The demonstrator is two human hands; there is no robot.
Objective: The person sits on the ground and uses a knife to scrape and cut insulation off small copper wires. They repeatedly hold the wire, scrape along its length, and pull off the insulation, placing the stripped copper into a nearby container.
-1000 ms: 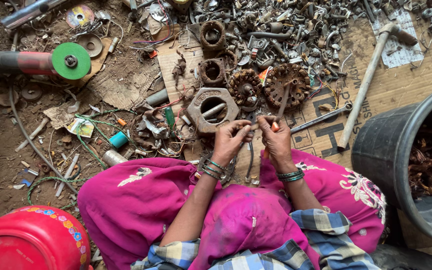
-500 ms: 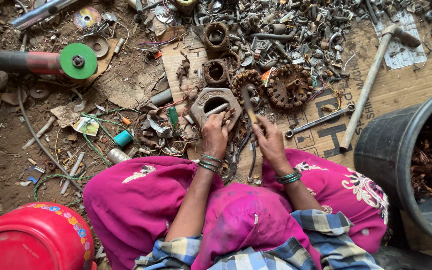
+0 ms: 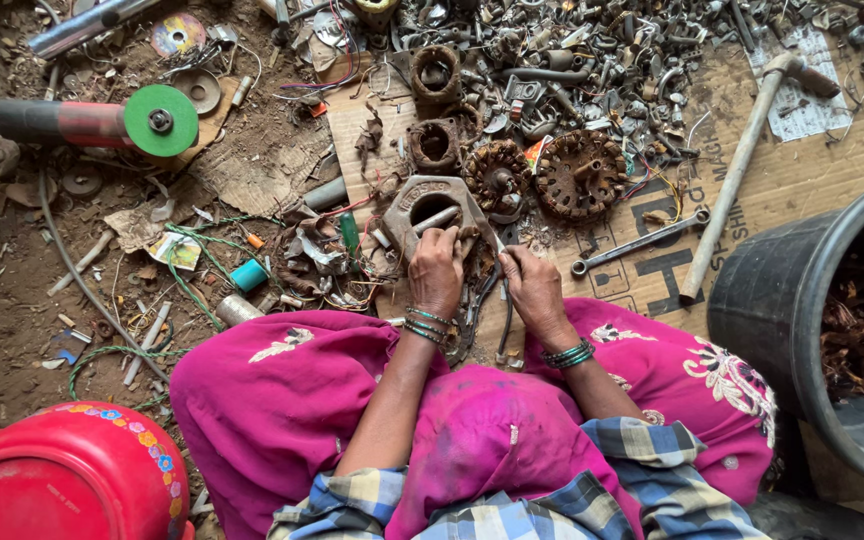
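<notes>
1. The housing (image 3: pixel 432 208), a rusty metal casing with a round opening, lies on the cardboard (image 3: pixel 812 180) just past the person's knees; it sits close in, which seems to keep it within easy reach of both hands.
2. The left hand (image 3: pixel 436 272) rests at the housing's near edge, fingers curled narrow as if gripping a small grey piece at the opening; what exactly it pinches cannot be told.
3. The right hand (image 3: pixel 532 288) is closed on a thin dark tool (image 3: pixel 505 320) whose handle runs down toward the lap; the tip is hidden by the hands, so how it meets the housing cannot be told.
4. Just beyond lie two round wound cores (image 3: pixel 580 175), side by side, apart from the housing.
5. A spanner (image 3: pixel 640 243) and a hammer (image 3: pixel 742 160) lie to the right on the cardboard, near but untouched; likely parked at hand.
6. A black bucket (image 3: pixel 752 310) at far right holds brownish scrap.
7. A grinder (image 3: pixel 102 122) with a green disc lies well apart to the left, on dirt; a red pot (image 3: pixel 62 480) stands beside the left knee.
</notes>
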